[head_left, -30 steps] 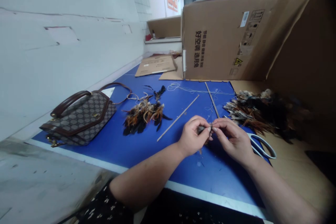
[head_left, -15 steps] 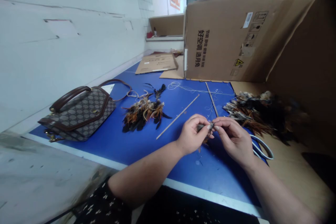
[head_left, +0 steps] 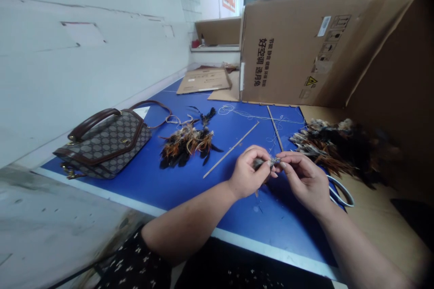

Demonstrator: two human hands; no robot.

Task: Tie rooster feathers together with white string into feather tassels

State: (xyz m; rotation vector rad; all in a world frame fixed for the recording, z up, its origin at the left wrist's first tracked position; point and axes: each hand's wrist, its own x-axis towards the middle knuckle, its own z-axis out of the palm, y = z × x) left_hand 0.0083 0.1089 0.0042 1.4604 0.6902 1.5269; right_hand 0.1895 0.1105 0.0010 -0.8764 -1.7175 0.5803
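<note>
My left hand [head_left: 249, 172] is closed around a small feather bundle [head_left: 258, 164], with brown tips showing below the fingers. Close beside it, my right hand [head_left: 305, 180] pinches the pale tied end of the same bundle between thumb and forefinger. A thin thread [head_left: 272, 140] runs over the table near the fingertips; whether it is tied to the bundle I cannot make out. Left of my hands lies a pile of brown and black feathers [head_left: 186, 144]. Right of them a larger feather heap [head_left: 325, 144] rests on cardboard.
Two thin sticks [head_left: 230, 150] lie on the blue table [head_left: 190, 189]. A patterned handbag [head_left: 108, 144] stands at the left. A large cardboard box [head_left: 291, 49] rises behind, with flat cardboard [head_left: 203, 80] beside it. A white-blue loop [head_left: 344, 192] sits by my right wrist.
My right fingertips have drawn slightly away to the right from the left ones, showing more of the bundle's pale end. The view has shifted a little.
</note>
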